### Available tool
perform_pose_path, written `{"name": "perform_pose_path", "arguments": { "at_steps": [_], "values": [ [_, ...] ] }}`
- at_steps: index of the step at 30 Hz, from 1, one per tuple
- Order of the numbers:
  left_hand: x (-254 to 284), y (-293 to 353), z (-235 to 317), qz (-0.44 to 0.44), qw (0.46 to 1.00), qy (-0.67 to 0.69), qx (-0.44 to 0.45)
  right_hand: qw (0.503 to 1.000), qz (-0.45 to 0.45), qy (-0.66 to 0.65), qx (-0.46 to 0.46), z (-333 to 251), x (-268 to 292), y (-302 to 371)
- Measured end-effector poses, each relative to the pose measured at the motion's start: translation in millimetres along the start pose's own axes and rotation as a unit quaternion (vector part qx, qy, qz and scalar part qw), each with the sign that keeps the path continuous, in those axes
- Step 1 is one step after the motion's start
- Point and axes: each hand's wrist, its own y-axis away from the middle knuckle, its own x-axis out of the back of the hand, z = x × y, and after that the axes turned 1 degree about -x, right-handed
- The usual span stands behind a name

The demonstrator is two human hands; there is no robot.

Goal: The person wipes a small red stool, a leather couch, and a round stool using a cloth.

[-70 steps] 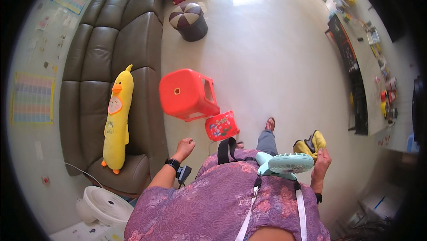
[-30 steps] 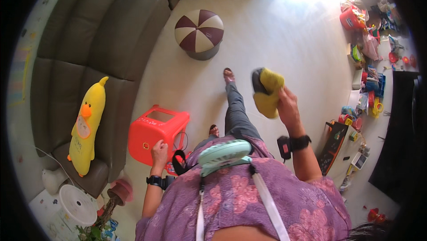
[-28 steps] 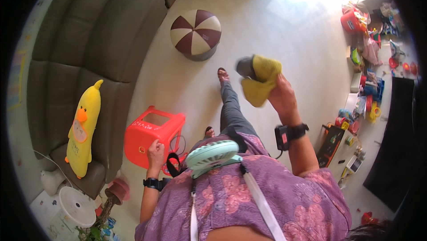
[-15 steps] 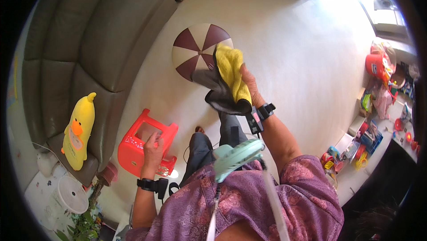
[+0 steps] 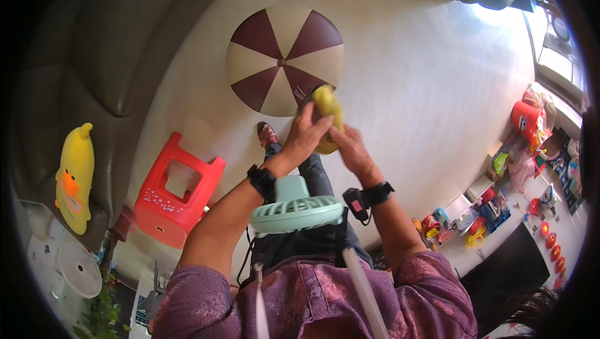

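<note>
Seen from the head camera, two bare hands meet over a yellow cloth [image 5: 327, 102], dark on one side, held in the air before the person's body. The left hand [image 5: 305, 134] grasps it from the left, fingers bent over the fabric; the right hand [image 5: 354, 149] pinches its lower right edge, thumb and fingers drawn together. Motion blurs the cloth, so the exact finger closure is hard to read. In the picture it overlaps the near edge of a round stool [image 5: 284, 39] topped in burgundy and cream wedges; whether the two touch cannot be told. At right, a red bucket [image 5: 525, 119] has pale, bag-like material at its rim. Near it sits a blue basket [image 5: 499, 211], its contents too small to identify.
</note>
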Motion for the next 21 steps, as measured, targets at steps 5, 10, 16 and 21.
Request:
{"name": "perform_pose_path", "arguments": {
  "at_steps": [5,10,16,21],
  "values": [
    [5.4,-42.8,-0.2,0.043,0.982,0.18,-0.027,0.888,0.047,0.404,0.216,-47.7,-1.4,-35.4],
    [67.0,-55.8,-65.1,0.218,0.93,0.292,-0.056,0.769,0.094,0.592,0.224,-19.3,-6.5,-112.6],
    [104.0,4.8,-148.6,0.354,0.932,0.054,0.05,0.622,0.109,0.706,0.322,33.0,-39.1,-169.4],
    [72.5,16.8,-167.7,0.324,0.894,0.283,0.127,0.541,-0.027,0.736,0.405,80.2,-43.2,-197.3]
  ]
}}
